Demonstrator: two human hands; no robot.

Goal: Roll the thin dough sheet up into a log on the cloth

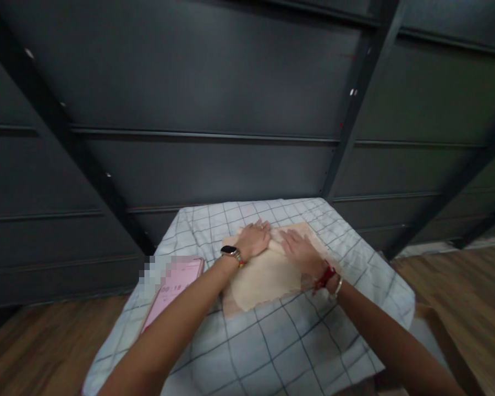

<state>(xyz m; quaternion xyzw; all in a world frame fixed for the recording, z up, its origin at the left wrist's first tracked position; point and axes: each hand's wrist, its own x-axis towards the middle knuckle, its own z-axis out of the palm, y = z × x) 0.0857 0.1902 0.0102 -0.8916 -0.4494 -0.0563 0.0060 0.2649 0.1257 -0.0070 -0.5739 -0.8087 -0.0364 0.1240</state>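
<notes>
A cream-coloured sheet (pixel 264 280), cloth or paper, lies over a peach-toned sheet (pixel 231 309) on the table. My left hand (pixel 253 239) rests on the far part of the cream sheet with its fingers stretched out. Close to it, my right hand (pixel 303 254) lies on the sheet's right side, palm down and fingers apart, slightly blurred. Between the two hands the cream material looks raised in a small fold. Neither hand grips anything; the palms hide part of both sheets.
A checked white cloth (pixel 264 346) covers the table. A phone (pixel 175 291) with a pink screen showing a timer lies at the left, partly behind my left forearm. Dark metal panels (pixel 214 170) rise behind the table. An open box (pixel 441 341) stands at the lower right.
</notes>
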